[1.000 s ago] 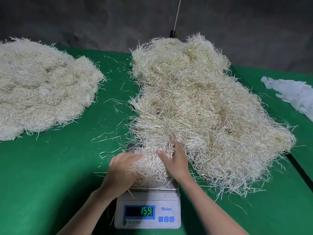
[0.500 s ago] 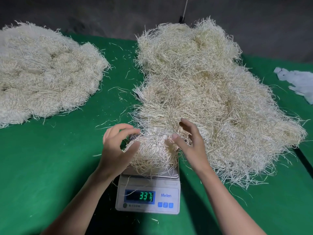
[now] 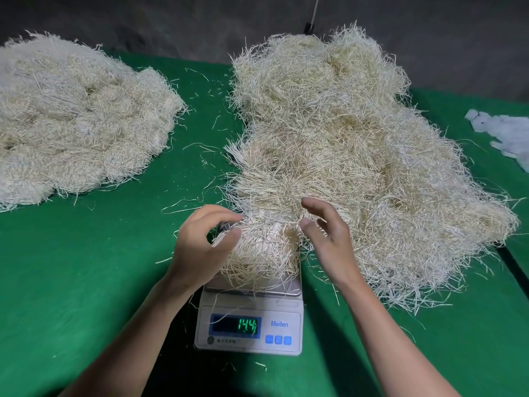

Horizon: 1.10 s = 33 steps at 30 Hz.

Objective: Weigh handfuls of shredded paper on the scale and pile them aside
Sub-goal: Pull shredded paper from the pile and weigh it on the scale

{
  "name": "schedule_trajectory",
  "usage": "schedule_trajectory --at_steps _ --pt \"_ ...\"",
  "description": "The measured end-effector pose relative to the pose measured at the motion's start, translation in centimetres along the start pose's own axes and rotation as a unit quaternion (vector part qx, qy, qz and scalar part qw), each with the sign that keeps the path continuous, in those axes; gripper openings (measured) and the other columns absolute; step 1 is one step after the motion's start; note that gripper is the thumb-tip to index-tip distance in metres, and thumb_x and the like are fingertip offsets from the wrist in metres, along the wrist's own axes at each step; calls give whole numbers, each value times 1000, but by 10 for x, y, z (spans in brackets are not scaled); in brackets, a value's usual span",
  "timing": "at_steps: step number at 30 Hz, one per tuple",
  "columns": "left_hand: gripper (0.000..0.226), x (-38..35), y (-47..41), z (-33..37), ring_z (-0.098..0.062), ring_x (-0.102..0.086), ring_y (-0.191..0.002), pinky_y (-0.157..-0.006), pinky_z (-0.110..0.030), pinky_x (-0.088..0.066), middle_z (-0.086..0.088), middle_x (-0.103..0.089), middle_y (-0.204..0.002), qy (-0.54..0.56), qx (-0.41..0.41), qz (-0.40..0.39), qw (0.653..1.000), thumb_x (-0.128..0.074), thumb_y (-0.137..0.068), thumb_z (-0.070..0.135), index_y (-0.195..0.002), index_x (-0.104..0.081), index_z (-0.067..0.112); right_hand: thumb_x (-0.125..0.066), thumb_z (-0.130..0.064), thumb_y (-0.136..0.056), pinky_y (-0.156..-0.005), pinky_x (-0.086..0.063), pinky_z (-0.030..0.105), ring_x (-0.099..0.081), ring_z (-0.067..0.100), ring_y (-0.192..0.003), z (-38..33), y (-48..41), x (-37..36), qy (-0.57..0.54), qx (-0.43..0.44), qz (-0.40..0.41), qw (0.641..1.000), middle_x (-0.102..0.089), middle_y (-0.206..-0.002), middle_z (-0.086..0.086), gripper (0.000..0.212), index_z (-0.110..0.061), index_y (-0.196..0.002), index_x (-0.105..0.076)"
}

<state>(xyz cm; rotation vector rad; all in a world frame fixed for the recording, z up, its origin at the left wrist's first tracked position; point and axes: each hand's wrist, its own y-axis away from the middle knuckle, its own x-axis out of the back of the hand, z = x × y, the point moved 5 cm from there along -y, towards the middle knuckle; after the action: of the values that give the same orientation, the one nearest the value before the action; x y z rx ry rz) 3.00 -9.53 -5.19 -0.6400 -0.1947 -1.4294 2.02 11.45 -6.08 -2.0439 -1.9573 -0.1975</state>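
hovering my left grip (image 3: 200,245) and right grip (image 3: 329,239) either side of the handful of shredded paper (image 3: 260,247), i see both spread, fingers loosely bent, holding nothing, thumbs just beside the strands. the handful sits on the scale (image 3: 249,328) pan, green digits lit. the big heap (image 3: 343,144) touches it behind and to the right; a second pile (image 3: 77,118) lies well apart to the left on the green bench (image 3: 86,276).
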Motion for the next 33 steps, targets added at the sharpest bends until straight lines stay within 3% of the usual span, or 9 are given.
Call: schedule_trajectory --at_steps 5,20,22,24,25,27,29,31,33 --pt "18 1 0 1 -8 -60 -93 -83 -9 -42 0 -67 -93 -5 -13 19 1000 -68 -79 -4 -91 -73 9 -56 -12 -92 -108 -36 32 -47 -1 -119 1 -2 0 -4 -5 4 1000 -54 -124 -19 34 -37 -115 -53" --pt "18 -2 -2 -8 -1 -59 -92 -82 -6 -41 4 -67 -93 -10 -3 31 999 -66 -80 0 -92 -72 11 -57 -19 -91 -108 -37 42 -47 4 -121 12 -5 -3 10 3 0 1000 -53 -128 -15 33 -36 -119 -50" --pt "23 -3 -3 -17 -2 -58 -99 -86 -7 -40 9 -65 -102 -23 26 36 999 -63 -83 5 -102 -69 18 -62 -42 -84 -106 -39 34 -42 -6 -121 20 -8 -5 37 0 -21 999 -43 -137 -16 50 -38 -130 -42" --pt "35 -9 -3 -32 -2 -49 -116 -99 -18 -35 11 -57 -121 -52 62 10 997 -58 -88 18 -124 -59 20 -62 -72 -64 -100 -35 20 -29 -21 -121 29 -12 -11 56 -20 -83 995 -20 -146 -24 88 -52 -139 -21" --pt "45 -14 -2 -40 0 -39 -122 -107 -29 -30 12 -50 -132 -74 83 -24 993 -54 -90 27 -135 -49 21 -61 -81 -54 -105 -29 24 -19 -18 -128 34 -15 -15 70 -32 -117 990 -6 -150 -26 103 -57 -139 -8" --pt "56 -29 1 -55 1 -28 -129 -116 -48 -14 16 -35 -145 -126 97 -115 981 -45 -92 36 -146 -31 27 -64 -83 -45 -111 -11 43 4 4 -142 47 -20 -24 128 -52 -176 975 16 -155 -19 120 -63 -136 10" --pt "49 -49 7 -65 -4 -28 -136 -116 -54 -3 15 -33 -149 -148 92 -189 966 -41 -98 32 -146 -30 29 -71 -75 -48 -110 -2 52 14 16 -144 55 -23 -37 180 -61 -225 956 20 -156 -11 119 -67 -134 10" --pt "41 -62 12 -71 -13 -37 -135 -116 -54 -6 2 -42 -146 -132 90 -209 965 -40 -100 25 -141 -40 20 -75 -67 -54 -113 -5 59 2 25 -146 61 -22 -52 198 -81 -244 946 2 -159 -4 102 -65 -135 -13" --pt "34 -66 14 -70 -24 -48 -126 -113 -55 -17 -16 -53 -134 -95 95 -196 971 -41 -100 20 -129 -52 7 -76 -63 -60 -109 -33 51 -35 25 -135 67 -20 -60 170 -121 -205 956 -27 -153 3 89 -45 -137 -35"
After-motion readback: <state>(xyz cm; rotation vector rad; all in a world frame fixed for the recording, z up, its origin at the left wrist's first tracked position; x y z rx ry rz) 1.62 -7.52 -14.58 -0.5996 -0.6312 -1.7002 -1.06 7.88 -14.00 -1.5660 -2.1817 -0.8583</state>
